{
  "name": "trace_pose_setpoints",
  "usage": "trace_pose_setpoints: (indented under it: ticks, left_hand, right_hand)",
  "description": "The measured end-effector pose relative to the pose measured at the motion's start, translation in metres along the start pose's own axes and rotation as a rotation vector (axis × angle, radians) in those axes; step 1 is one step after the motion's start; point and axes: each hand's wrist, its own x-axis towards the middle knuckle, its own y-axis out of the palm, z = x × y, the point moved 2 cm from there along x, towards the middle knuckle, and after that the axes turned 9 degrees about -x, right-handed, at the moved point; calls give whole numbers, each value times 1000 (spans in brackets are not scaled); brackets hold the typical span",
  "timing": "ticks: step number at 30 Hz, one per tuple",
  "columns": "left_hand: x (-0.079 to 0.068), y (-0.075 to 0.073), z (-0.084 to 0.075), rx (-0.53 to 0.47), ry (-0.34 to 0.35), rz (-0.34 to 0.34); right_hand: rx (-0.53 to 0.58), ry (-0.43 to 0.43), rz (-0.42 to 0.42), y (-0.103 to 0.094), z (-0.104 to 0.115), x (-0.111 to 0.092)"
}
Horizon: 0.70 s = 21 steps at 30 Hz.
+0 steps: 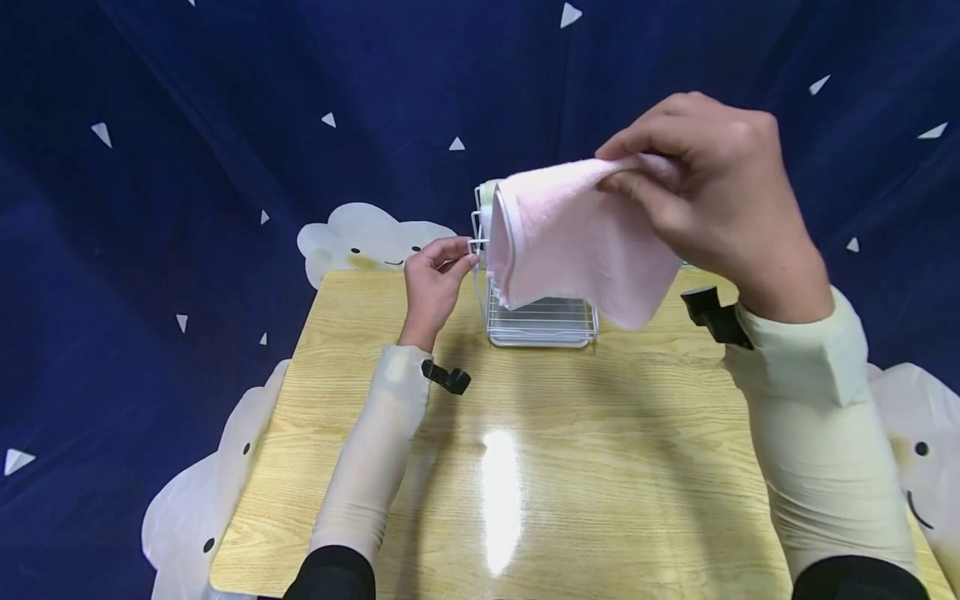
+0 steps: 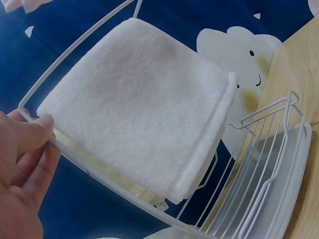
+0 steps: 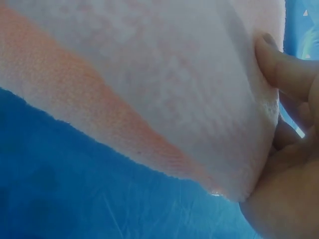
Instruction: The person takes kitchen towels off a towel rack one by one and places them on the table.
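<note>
My right hand point(image 1: 720, 183) pinches a pink towel point(image 1: 577, 225) by its upper edge, between thumb and fingers. The towel hangs folded in the air, in front of a white wire rack point(image 1: 540, 333), and hides much of it. In the right wrist view the towel point(image 3: 164, 84) fills most of the frame, with the thumb pressed on it. My left hand point(image 1: 437, 279) grips the rack's upper left corner. Seen from the left wrist, thumb and fingers pinch the white wire frame, beside a folded white towel point(image 2: 139, 99) draped on the rack. A pale yellow cloth point(image 2: 99, 162) shows beneath that towel.
The rack has a lower wire shelf over a white tray point(image 2: 294, 184) and stands at the far side of a wooden table point(image 1: 570, 467). Behind hangs a dark blue curtain point(image 1: 225, 125) with white triangles. Cloud-shaped panels point(image 1: 360, 237) line the table's edges.
</note>
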Motion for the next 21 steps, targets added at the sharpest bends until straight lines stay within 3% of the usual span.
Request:
trace_pose_setpoints:
  ticks: [2, 9, 13, 21]
  left_hand:
    - [0, 0, 0, -1, -3, 1]
    - [7, -5, 33, -10, -1, 0]
    - [6, -4, 28, -7, -23, -10]
    - [0, 0, 1, -1, -32, -13]
  right_hand:
    - [8, 0, 5, 1, 0, -2]
    - [21, 35, 31, 5, 3, -10]
    - [69, 88, 14, 7, 7, -13]
    - [58, 67, 86, 9, 11, -22]
